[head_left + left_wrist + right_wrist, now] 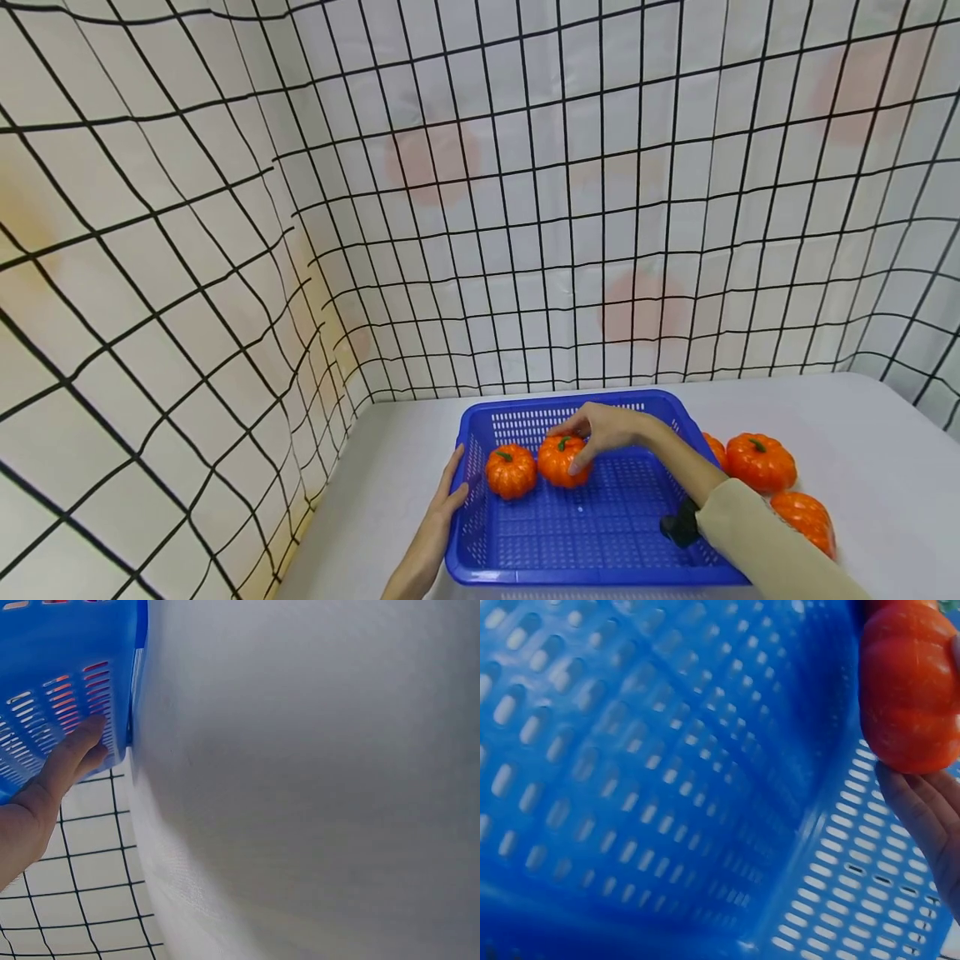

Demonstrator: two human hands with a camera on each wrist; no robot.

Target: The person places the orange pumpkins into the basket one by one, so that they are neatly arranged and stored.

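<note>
Right hand gripping half-hidden pumpkin inside basket; left hand flat, fingers straight, against its wall.

The left hand sits at lower centre of the head view, forearm rising from the bottom edge, its fingers straight and pressed flat. The right hand reaches in from the lower right, sleeve to the wrist, fingers curled downward in a grip.

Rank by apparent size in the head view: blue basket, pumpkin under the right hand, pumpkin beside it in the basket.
1. blue basket, clearly largest.
2. The two pumpkins look alike: the held pumpkin, part covered by the right hand, and the free pumpkin.
</note>
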